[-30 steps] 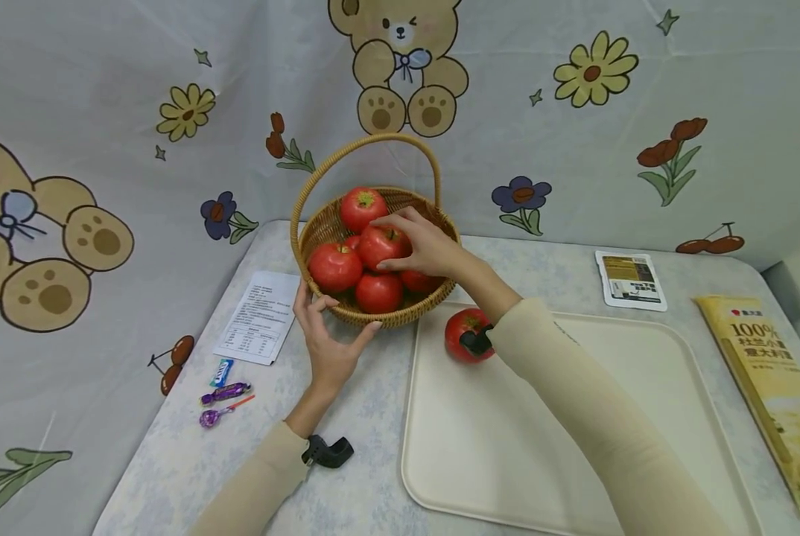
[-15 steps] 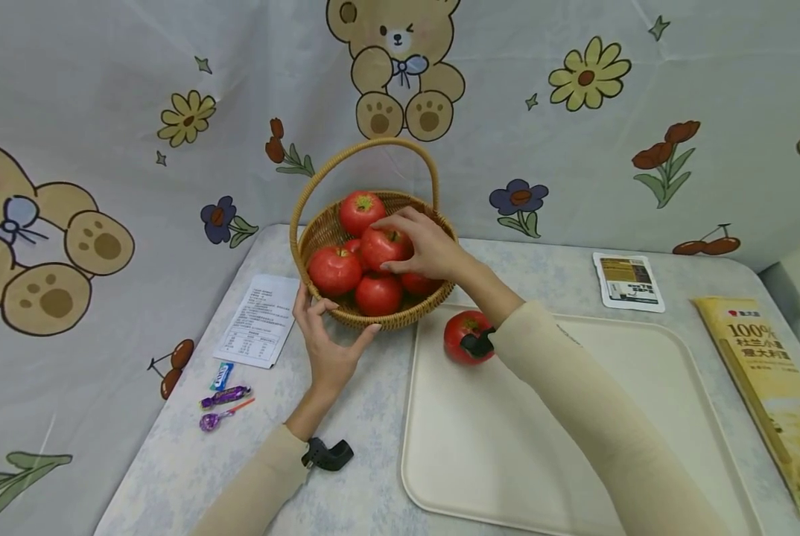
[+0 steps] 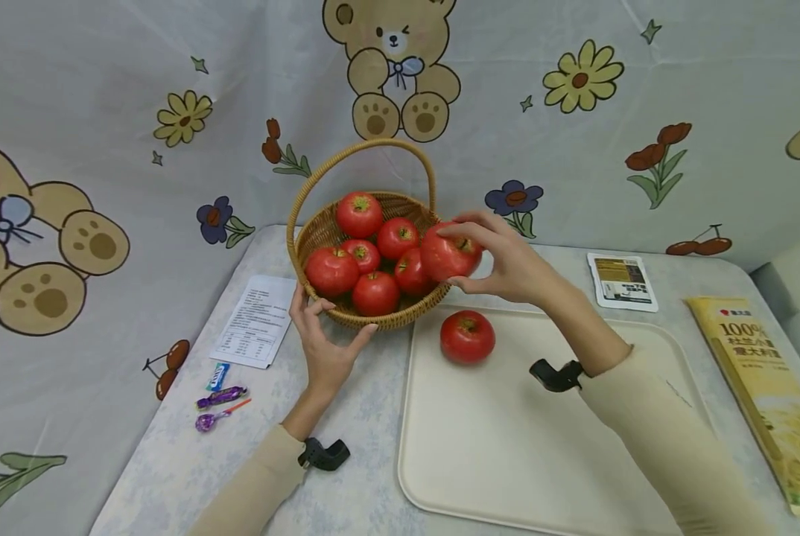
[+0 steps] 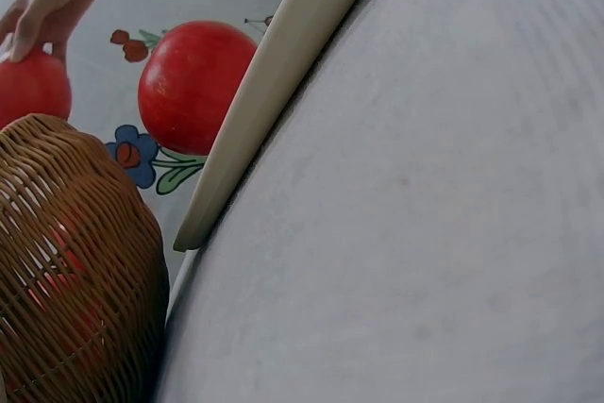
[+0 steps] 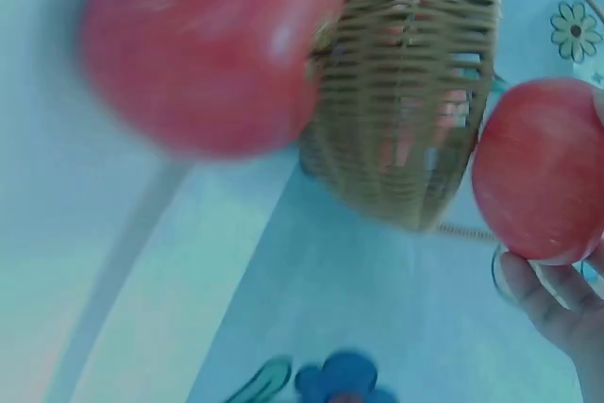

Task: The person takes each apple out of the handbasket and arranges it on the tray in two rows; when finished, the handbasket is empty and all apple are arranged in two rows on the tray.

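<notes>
In the head view a wicker basket (image 3: 400,320) with a tall handle holds several red apples (image 3: 376,293). My left hand (image 3: 326,353) holds its lower front side, fingers bent at the wall and thumb spread along it. My right hand (image 3: 507,260) grips one large apple (image 3: 450,253) between thumb and fingers, at the basket's right rim. That held apple (image 5: 543,172) also shows beside the basket weave (image 5: 406,92) in the right wrist view. A single apple (image 3: 467,337) sits on the cream tray (image 3: 480,461), near its back left corner.
Left of the basket lie a printed sheet (image 3: 255,320), small wrapped sweets (image 3: 221,397) and a lollipop (image 3: 207,422). A flat packet (image 3: 623,281) is behind the tray, and a yellow pasta bag (image 3: 762,394) lies to its right. A patterned cloth (image 3: 440,164) hangs behind the table.
My right hand has lifted an apple from the middle of the basket and moved right to the rim with it. The apples beneath now show. My left hand stays on the basket.
</notes>
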{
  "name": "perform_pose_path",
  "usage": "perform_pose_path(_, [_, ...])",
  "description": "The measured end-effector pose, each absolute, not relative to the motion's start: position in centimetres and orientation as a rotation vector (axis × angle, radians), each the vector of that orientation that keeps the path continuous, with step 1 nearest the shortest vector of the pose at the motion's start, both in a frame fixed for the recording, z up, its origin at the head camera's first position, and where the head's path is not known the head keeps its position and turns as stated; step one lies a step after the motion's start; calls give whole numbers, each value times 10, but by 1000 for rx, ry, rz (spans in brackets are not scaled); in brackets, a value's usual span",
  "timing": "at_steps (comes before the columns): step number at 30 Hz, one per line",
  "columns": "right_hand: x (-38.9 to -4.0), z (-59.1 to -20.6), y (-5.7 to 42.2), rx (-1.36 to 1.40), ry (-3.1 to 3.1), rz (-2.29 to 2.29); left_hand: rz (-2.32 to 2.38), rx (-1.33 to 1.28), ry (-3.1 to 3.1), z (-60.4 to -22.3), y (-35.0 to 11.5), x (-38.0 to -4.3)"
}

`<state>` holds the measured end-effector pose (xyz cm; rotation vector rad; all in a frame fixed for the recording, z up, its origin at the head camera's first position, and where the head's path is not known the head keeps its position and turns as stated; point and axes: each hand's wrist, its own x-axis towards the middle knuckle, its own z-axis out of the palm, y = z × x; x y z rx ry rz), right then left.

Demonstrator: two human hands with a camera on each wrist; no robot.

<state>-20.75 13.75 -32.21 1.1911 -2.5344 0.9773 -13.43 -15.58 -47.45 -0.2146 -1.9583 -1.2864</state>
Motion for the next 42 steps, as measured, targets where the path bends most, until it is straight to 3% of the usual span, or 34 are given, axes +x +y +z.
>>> perform_pose_path(16, [-154,-386,222,1027,-2746,800,-1289,-218,-1943,-474,-162,-136])
perform_pose_path(27, [-136,-409,237,974,-2842,810,-1333,-258,-1895,-443,-148,-122])
perform_pose_path(42, [-135,-416,239,944,-2944,832,-1348,-271,-1888,-442,-145,-120])
